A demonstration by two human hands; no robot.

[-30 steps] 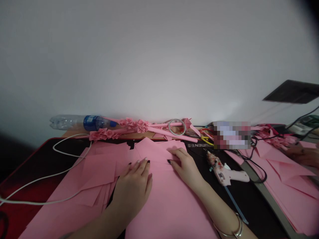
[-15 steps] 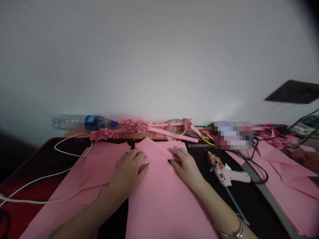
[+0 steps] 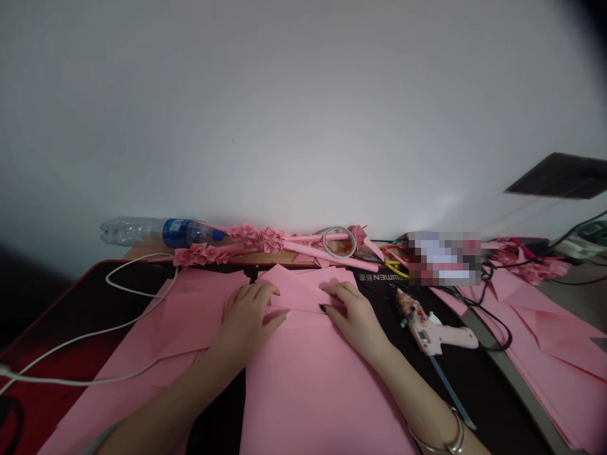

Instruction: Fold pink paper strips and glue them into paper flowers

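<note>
Between my hands lies a small piece of folded pink paper [image 3: 301, 294], on top of a large pink paper sheet [image 3: 322, 385]. My left hand [image 3: 249, 313] holds its left side, with thumb and fingers bent at the edge. On the opposite side my right hand [image 3: 353, 316], dark-nailed at the thumb, grips the right end. The fingertips partly cover both ends of the small paper. More pink sheets [image 3: 190, 309] lie beside and beneath my left hand.
To the right lies a pale pink glue gun [image 3: 439, 335] with a blue glue stick. Paper flower stems [image 3: 265, 240], a roll of tape [image 3: 339, 242] and a plastic bottle [image 3: 137, 232] line the wall. A white cable [image 3: 95, 328] crosses the left. More paper [image 3: 550, 335] is stacked right.
The small paper's lower edge shows more clearly between my hands, which have barely shifted. Another person's hand at the right edge has left the view.
</note>
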